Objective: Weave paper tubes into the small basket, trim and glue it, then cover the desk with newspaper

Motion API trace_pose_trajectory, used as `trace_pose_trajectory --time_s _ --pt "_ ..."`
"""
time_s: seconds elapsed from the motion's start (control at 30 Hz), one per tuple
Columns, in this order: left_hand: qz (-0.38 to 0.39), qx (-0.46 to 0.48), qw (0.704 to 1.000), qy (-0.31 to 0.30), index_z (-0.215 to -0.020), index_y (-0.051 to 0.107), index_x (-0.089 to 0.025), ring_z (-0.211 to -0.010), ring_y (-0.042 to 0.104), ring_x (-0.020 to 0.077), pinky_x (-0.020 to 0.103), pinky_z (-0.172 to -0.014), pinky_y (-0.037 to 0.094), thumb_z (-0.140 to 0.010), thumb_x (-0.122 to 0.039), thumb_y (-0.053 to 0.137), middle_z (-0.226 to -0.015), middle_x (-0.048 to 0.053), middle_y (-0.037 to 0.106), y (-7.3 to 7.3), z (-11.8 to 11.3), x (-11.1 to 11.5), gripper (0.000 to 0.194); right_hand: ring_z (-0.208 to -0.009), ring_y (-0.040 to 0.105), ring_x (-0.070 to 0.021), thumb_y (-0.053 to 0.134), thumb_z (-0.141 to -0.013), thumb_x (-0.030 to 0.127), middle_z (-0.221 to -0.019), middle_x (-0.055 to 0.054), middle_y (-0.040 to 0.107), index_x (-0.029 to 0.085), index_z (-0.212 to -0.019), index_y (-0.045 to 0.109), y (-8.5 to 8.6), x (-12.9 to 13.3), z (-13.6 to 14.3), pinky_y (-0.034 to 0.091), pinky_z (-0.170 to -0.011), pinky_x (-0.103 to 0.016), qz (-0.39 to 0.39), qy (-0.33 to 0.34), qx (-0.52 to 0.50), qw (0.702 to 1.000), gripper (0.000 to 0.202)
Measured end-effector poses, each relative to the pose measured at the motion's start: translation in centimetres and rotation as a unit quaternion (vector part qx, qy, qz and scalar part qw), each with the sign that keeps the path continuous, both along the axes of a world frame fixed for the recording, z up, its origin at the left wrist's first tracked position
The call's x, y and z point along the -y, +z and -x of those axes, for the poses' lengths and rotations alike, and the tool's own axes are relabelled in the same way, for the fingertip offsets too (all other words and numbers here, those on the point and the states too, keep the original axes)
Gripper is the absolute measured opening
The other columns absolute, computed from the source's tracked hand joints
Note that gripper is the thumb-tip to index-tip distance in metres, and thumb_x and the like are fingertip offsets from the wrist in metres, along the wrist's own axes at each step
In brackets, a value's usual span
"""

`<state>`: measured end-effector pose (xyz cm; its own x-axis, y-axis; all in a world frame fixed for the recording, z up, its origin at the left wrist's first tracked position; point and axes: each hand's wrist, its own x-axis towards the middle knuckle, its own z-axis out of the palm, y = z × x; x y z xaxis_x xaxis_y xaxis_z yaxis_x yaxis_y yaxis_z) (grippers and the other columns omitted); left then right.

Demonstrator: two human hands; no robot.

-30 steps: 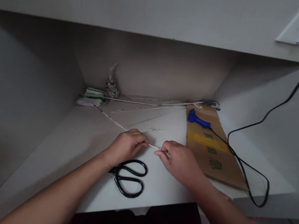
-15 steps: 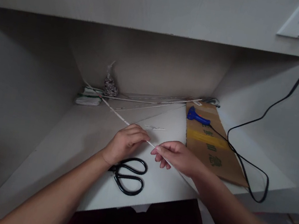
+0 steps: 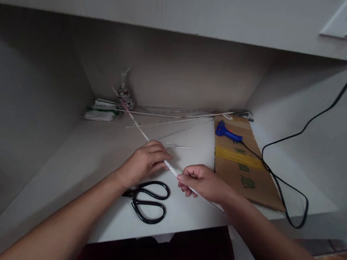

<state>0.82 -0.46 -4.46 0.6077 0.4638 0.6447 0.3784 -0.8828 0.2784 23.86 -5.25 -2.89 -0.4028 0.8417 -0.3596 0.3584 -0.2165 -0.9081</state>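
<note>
A long, thin white paper stick (image 3: 171,168) runs slantwise through both hands, with its far end near the back left. My left hand (image 3: 146,161) is closed around its middle. Just to the right, my right hand (image 3: 202,182) pinches the stick between thumb and fingers, and the near end passes below that hand and wrist. A short length of the stick shows between the hands. Black-handled scissors (image 3: 151,203) lie close under my left wrist, their blades partly hidden by it.
Several thin sticks (image 3: 168,118) lie along the back. A dark-and-white woven bundle (image 3: 125,98) and a white-and-green packet (image 3: 100,110) sit back left. On the right, a blue glue gun (image 3: 229,132) rests on flat cardboard (image 3: 235,175); its black cord (image 3: 303,128) loops rightward.
The far end of the stick has swung right, now crossing in front of the woven bundle. The part between my hands looks wider. The whole view has shifted slightly.
</note>
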Motion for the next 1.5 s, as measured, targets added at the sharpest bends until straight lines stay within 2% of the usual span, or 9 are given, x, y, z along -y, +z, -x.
trace_pose_trajectory --time_s 0.2,0.37,0.5,0.67,0.83,0.93,1.17,1.33,1.5 --pt "0.002 -0.012 1.0 0.018 -0.104 0.069 -0.02 -0.093 0.057 0.0202 0.036 -0.082 0.049 -0.09 -0.027 0.061 -0.091 0.006 0.069 -0.3 0.1 -0.1 0.018 -0.055 0.056 -0.0097 0.047 -0.092 0.057 -0.071 -0.004 0.062 0.016 -0.081 0.063 0.1 0.1 -0.6 0.043 -0.049 -0.022 0.018 0.005 -0.025 1.0 0.046" --pt "0.007 -0.018 0.999 0.033 -0.107 0.068 -0.021 -0.094 0.057 0.0201 0.036 -0.082 0.05 -0.09 -0.021 0.06 -0.092 0.006 0.069 -0.3 0.1 -0.2 0.02 -0.053 0.051 -0.0098 0.048 -0.094 0.042 -0.059 0.002 0.054 0.019 -0.065 0.049 0.8 0.2 0.2 0.04 -0.053 -0.023 -0.11 -0.011 0.085 0.99 0.037" --pt "-0.02 0.019 0.993 0.114 -0.104 0.07 -0.021 -0.092 0.058 0.0204 0.037 -0.085 0.05 -0.088 -0.013 0.057 -0.09 0.006 0.07 0.1 0.9 -0.7 0.021 -0.057 0.046 -0.0104 0.048 -0.094 0.037 -0.059 0.003 0.053 0.019 -0.063 0.051 3.1 -0.7 0.7 0.03 -0.055 -0.024 -0.306 0.027 0.213 0.928 0.036" --pt "-0.066 0.049 0.975 0.209 -0.103 0.07 -0.02 -0.092 0.057 0.0228 0.043 -0.094 0.046 -0.089 -0.016 0.055 -0.09 0.006 0.07 0.6 2.4 -1.7 0.02 -0.063 0.052 -0.0121 0.046 -0.096 0.042 -0.068 0.0 0.063 0.02 -0.076 0.063 5.7 -3.4 2.2 0.029 -0.058 -0.025 -0.393 0.104 0.261 0.876 0.035" --pt "-0.058 0.017 0.954 0.293 -0.114 0.067 -0.016 -0.094 0.056 0.0266 0.042 -0.088 0.048 -0.089 -0.016 0.052 -0.096 0.009 0.071 0.1 3.5 -2.7 0.029 -0.077 0.06 -0.0195 0.042 -0.098 0.043 -0.083 -0.007 0.07 0.02 -0.091 0.068 6.6 -8.2 3.3 0.03 -0.062 -0.028 -0.496 0.183 0.412 0.742 0.036" --pt "-0.037 -0.004 0.943 0.331 -0.118 0.066 -0.017 -0.095 0.055 0.0271 0.041 -0.086 0.049 -0.091 -0.015 0.047 -0.097 0.01 0.07 -0.5 3.9 -3.2 0.033 -0.092 0.06 -0.0212 0.044 -0.097 0.042 -0.094 -0.007 0.07 0.022 -0.097 0.068 6.9 -11.5 1.8 0.034 -0.071 -0.028 -0.507 0.245 0.461 0.686 0.031" --pt "-0.004 -0.042 0.926 0.375 -0.118 0.067 -0.018 -0.094 0.055 0.0255 0.039 -0.085 0.051 -0.087 -0.006 0.044 -0.097 0.009 0.069 -1.7 4.5 -4.1 0.04 -0.094 0.059 -0.0247 0.047 -0.095 0.022 -0.094 -0.014 0.069 0.016 -0.091 0.068 7.1 -17.8 -5.4 0.036 -0.081 -0.031 -0.488 0.216 0.533 0.657 0.022" --pt "0.02 -0.022 0.918 0.394 -0.126 0.061 -0.018 -0.106 0.055 0.0274 0.044 -0.094 0.05 -0.084 -0.004 0.047 -0.109 0.012 0.065 -2.2 4.6 -4.4 0.046 -0.097 0.059 -0.0269 0.047 -0.094 0.025 -0.094 -0.015 0.069 0.016 -0.094 0.07 5.8 -20.1 -7.9 0.037 -0.084 -0.034 -0.475 0.18 0.565 0.65 0.024" --pt "0.029 0.005 0.901 0.432 -0.141 0.044 -0.02 -0.143 0.025 0.0378 0.063 -0.108 0.032 -0.082 -0.009 0.053 -0.153 0.018 0.03 -2.0 4.4 -4.3 0.061 -0.108 0.056 -0.0273 0.041 -0.094 0.021 -0.113 -0.013 0.067 0.02 -0.111 0.069 4.7 -22.1 -8.0 0.037 -0.089 -0.035 -0.466 0.142 0.573 0.659 0.032"
